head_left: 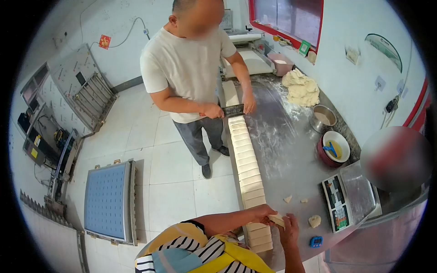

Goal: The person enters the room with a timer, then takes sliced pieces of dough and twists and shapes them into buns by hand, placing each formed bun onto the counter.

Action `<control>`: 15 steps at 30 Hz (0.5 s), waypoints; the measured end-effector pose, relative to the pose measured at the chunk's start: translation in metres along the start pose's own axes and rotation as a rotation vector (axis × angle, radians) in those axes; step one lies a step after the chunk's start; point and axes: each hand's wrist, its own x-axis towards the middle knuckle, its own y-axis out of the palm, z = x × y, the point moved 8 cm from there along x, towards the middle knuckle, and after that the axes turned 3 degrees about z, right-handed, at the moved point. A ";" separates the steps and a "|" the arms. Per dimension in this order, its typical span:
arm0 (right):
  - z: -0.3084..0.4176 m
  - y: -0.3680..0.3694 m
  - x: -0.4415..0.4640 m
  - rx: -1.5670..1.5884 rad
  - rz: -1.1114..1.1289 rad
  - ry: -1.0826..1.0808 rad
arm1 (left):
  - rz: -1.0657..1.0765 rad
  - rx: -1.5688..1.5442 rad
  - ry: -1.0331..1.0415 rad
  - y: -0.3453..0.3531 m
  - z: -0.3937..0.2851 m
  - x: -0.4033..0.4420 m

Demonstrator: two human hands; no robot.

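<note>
My left hand (264, 213) and my right hand (290, 228) are close together over the near end of the table. A small strip of dough (277, 220) is held between them, the fingers of both hands closed on it. Below and beside them runs a long row of cut dough (246, 162) along the table's left edge. At its far end a co-worker (189, 59) holds a dark, wide blade (233, 111) with both hands over the dough. Small dough scraps (287, 199) and a rounder dough piece (314, 221) lie to the right of my hands.
A digital scale (339, 204) stands at the right, with a blue timer (316, 241) near it. Farther back are a bowl (344, 141), a metal pot (323, 119), a big dough mass (300, 88) and a pink container (281, 66). A dough machine (248, 57) is behind.
</note>
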 end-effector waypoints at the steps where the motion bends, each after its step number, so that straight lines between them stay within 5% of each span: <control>1: -0.010 0.006 -0.005 0.013 0.029 -0.003 | -0.034 0.177 0.080 -0.003 -0.006 0.000; 3: -0.019 0.014 -0.013 0.037 0.086 0.002 | -0.097 0.532 0.233 0.009 -0.027 -0.016; 6: -0.075 0.073 -0.053 1.384 0.029 1.069 | -0.378 1.545 1.013 0.058 -0.056 -0.047; 7: -0.073 0.071 -0.051 1.346 0.055 0.986 | -0.320 1.581 0.913 0.058 -0.051 -0.042; 10: -0.042 0.047 -0.038 1.234 0.116 0.742 | -0.366 1.399 1.073 0.035 -0.039 -0.015; 13: -0.025 0.033 -0.038 1.002 0.189 0.521 | -0.057 0.615 0.215 0.010 -0.022 0.005; 15: -0.029 0.024 -0.036 0.689 0.236 0.366 | -0.112 0.591 0.217 -0.001 -0.012 0.020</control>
